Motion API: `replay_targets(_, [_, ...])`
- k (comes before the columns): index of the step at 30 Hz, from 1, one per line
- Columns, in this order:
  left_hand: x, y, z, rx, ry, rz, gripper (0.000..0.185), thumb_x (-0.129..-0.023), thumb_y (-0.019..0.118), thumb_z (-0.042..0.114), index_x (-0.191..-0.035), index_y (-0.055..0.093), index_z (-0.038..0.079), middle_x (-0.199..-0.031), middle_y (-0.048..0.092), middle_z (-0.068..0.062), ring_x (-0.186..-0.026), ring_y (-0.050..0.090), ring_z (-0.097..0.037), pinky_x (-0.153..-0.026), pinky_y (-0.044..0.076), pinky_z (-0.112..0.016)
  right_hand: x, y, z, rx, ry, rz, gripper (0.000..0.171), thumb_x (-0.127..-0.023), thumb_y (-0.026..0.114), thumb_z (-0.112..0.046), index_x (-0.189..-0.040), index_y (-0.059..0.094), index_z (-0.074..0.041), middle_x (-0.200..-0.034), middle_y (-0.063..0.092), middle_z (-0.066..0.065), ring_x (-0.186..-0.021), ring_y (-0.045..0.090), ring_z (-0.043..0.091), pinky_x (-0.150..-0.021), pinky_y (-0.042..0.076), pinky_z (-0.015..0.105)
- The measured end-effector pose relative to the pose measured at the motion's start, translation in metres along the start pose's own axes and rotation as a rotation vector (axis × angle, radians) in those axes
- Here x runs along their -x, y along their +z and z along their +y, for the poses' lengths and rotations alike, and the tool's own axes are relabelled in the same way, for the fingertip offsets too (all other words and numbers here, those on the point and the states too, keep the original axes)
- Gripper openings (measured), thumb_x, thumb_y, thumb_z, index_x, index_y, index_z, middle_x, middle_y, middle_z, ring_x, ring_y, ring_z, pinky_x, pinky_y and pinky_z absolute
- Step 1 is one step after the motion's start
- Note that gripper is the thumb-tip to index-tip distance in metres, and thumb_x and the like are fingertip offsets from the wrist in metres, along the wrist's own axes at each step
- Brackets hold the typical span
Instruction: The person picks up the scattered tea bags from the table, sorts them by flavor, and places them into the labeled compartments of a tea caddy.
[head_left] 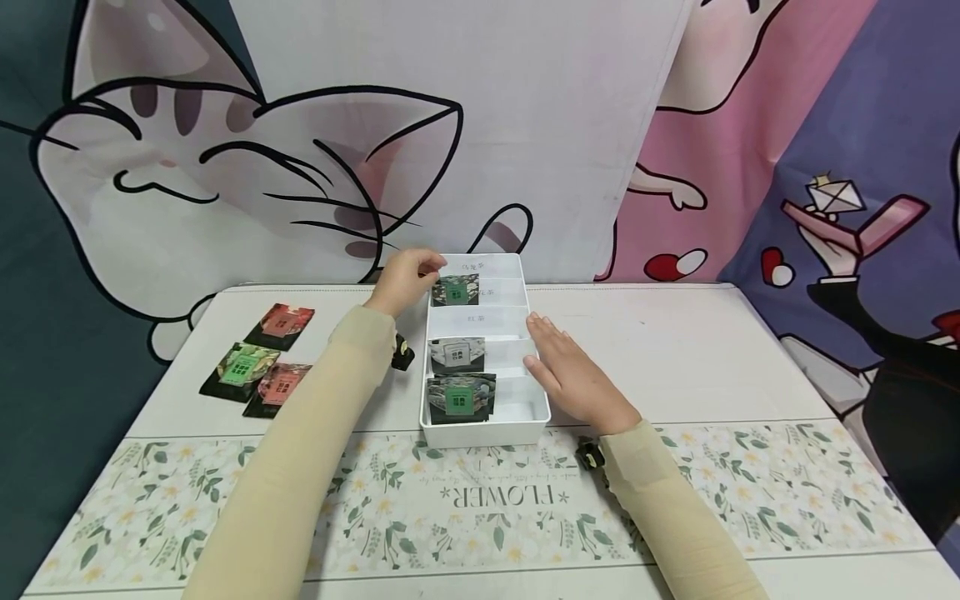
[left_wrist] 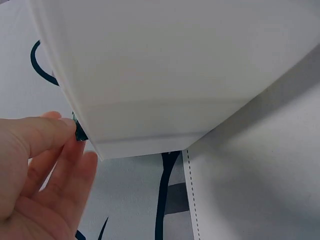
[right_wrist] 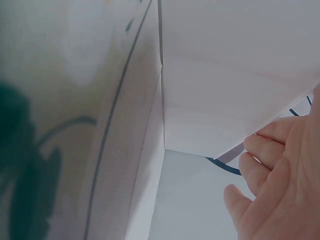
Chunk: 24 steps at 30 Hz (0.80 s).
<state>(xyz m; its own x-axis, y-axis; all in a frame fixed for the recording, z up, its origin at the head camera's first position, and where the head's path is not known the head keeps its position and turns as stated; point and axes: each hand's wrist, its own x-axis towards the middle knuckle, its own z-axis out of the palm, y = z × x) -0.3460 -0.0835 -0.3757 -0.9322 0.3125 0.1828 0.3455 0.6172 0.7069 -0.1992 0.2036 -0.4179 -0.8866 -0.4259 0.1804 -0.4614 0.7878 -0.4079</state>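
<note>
Presently, at the far left of the white table (head_left: 675, 350), three loose sachets lie flat near one another: a red sachet (head_left: 282, 323), a green sachet (head_left: 242, 369) and a pink sachet (head_left: 276, 385), well apart from either hand. To their right the left hand (head_left: 405, 279) reaches forward to the left rim of the white divided tray (head_left: 538, 412), its fingertips pinching the corner of a dark green-labelled sachet (head_left: 455, 290) that stands in the second compartment from the far end; the left wrist view confirms a dark edge caught between thumb and fingers (left_wrist: 55, 131) against the tray's outer wall (left_wrist: 190, 75). The tray's long axis runs away from the person, its compartments stacked front to back. The held sachet lies directly to the right of the grip, inside the wall, so any seating of it turns on a short move rightward and downward; the left hand is plainly the nearer of the two. Nearer the person, a grey-labelled sachet (head_left: 457, 355) and another green-labelled sachet (head_left: 459, 398) stand in the two front compartments. Further right, the right hand (head_left: 577, 379) lies flat with straight fingers against the tray's right wall, holding nothing, seemingly steadying it; the right wrist view shows the fingers (right_wrist: 270, 150) touching the white wall (right_wrist: 235, 65).
</note>
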Motion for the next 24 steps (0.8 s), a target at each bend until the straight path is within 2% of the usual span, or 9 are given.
replay_targets(6, [0.0, 0.0, -0.001, -0.05, 0.002, 0.042, 0.027, -0.099, 0.062, 0.003, -0.126, 0.067, 0.0, -0.123, 0.067, -0.016, -0.112, 0.064, -0.03, -0.101, 0.05, -0.041, 0.0, 0.0, -0.001, -0.004, 0.005, -0.01, 0.065, -0.111, 0.034, -0.04, -0.161, 0.015, -0.004, -0.168, 0.014, 0.01, -0.155, 0.011, 0.028, -0.125, 0.01, 0.049])
replay_targets(13, [0.003, -0.001, -0.003, -0.059, 0.019, 0.054, 0.025, -0.1, 0.063, 0.006, -0.123, 0.068, 0.001, -0.121, 0.068, -0.015, -0.11, 0.064, -0.029, -0.1, 0.049, -0.041, 0.001, 0.0, -0.001, 0.0, 0.009, -0.008, 0.065, -0.111, 0.034, -0.041, -0.162, 0.015, -0.004, -0.168, 0.014, 0.009, -0.155, 0.013, 0.028, -0.125, 0.011, 0.049])
replay_targets(19, [0.013, -0.01, -0.004, -0.047, 0.011, 0.056, 0.026, -0.101, 0.061, 0.008, -0.125, 0.067, 0.002, -0.123, 0.067, -0.014, -0.111, 0.062, -0.029, -0.1, 0.049, -0.043, 0.0, 0.001, 0.0, 0.008, 0.001, -0.002, 0.065, -0.111, 0.034, -0.04, -0.161, 0.017, -0.003, -0.168, 0.016, 0.011, -0.154, 0.016, 0.033, -0.123, 0.015, 0.054])
replay_targets(24, [0.022, -0.022, 0.0, -0.02, -0.009, 0.025, 0.025, -0.101, 0.061, 0.011, -0.124, 0.067, 0.002, -0.123, 0.067, -0.014, -0.113, 0.061, -0.031, -0.101, 0.048, -0.044, 0.001, 0.0, -0.002, 0.005, 0.008, -0.002, 0.065, -0.111, 0.035, -0.04, -0.161, 0.017, -0.003, -0.168, 0.016, 0.011, -0.155, 0.014, 0.031, -0.123, 0.016, 0.054])
